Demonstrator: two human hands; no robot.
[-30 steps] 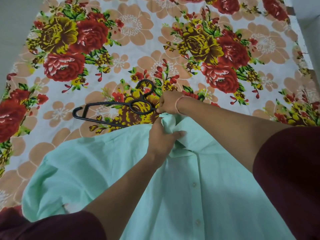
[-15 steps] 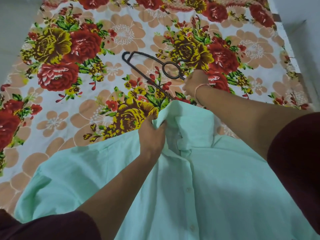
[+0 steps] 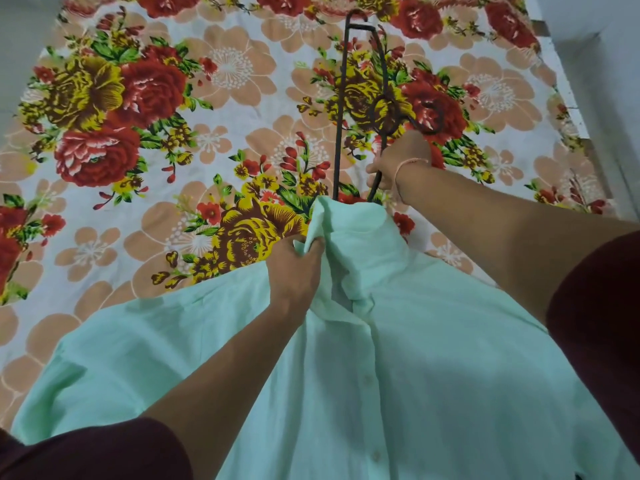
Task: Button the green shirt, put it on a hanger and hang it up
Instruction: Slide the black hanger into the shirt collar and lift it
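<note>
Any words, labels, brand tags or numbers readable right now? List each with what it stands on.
None can be read.
shirt: plain green cloth and buttons, no tag or label showing at the collar.
hanger: bare dark frame, no marking visible.
sheet: flower print only, no lettering.
</note>
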